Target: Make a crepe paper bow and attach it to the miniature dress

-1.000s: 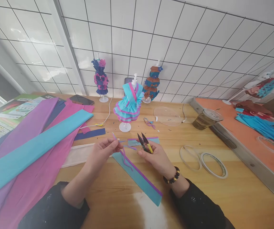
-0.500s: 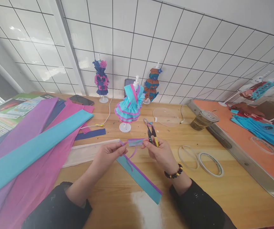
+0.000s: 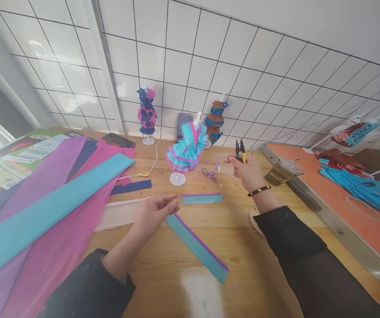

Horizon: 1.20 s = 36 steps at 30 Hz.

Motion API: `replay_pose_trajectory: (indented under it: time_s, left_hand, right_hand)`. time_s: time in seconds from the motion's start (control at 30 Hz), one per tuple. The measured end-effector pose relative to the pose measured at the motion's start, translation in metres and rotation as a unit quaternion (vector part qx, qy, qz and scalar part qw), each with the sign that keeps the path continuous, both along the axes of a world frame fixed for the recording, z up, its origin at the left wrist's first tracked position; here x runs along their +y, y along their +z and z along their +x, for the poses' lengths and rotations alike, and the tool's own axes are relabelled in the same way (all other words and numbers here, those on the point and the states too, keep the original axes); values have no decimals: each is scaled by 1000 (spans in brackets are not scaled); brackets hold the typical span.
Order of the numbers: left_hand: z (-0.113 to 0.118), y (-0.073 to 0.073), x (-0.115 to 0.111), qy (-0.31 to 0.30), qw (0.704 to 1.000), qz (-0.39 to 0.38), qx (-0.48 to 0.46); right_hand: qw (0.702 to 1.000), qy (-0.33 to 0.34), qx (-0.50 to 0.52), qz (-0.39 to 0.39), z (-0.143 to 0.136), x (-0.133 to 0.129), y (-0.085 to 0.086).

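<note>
Your right hand (image 3: pixel 248 173) grips black-and-yellow metal snips (image 3: pixel 243 157). The long purple-edged turquoise strip (image 3: pixel 196 248) ends at your left hand (image 3: pixel 157 213), fingers bunched; whether gripping it, I can't tell.

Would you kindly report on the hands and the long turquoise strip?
Right hand holding snips, raised. Left hand at far end of long strip, grip unclear. Short strip beyond, not overlapping it.

We wear black sleeves (image 3: pixel 92 285) with small pale specks and wide ends. Around our right wrist (image 3: pixel 267 202) goes a bracelet (image 3: pixel 259 191) of round black and gold beads.
</note>
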State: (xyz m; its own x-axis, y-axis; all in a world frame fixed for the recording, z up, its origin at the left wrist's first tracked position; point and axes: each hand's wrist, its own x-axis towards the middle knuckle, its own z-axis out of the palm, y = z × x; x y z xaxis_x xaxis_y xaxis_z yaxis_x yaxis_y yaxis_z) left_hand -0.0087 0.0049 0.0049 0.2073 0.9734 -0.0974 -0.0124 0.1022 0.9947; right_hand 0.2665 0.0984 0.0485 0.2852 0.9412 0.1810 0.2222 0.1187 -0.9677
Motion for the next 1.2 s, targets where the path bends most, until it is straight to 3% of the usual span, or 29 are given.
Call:
replay_pose_trajectory:
  time_s: [0.2,0.37,0.6,0.73,0.87,0.93,1.07,1.2]
  left_hand:
    - [-2,-3,3,28,997,52,51]
    - [-7,-5,6,69,996,41,25]
    - [-12,-5,7,149,988,35,-10]
    - [-13,-4,8,191,972,91,105]
    - [-13,-9,6,144,941,142,270]
    - [-13,-13,5,107,933,151,309]
    - [-10,-14,4,48,952,138,269]
    - [-5,-9,3,16,980,121,160]
  right_hand:
    - [995,-42,-71,-52,6,20,-21]
    - [995,-53,-57,-55,10,14,-21]
    - [996,-10,-47,-80,-2,-44,-24]
    - [981,23,-151,-117,-5,-78,-35]
    - [976,-13,-179,-121,9,-92,-40]
    - [975,-7,-181,-128,13,-99,-40]
    - [973,49,-186,-131,2,-116,-37]
    - [968,140,-174,-115,-29,-126,-34]
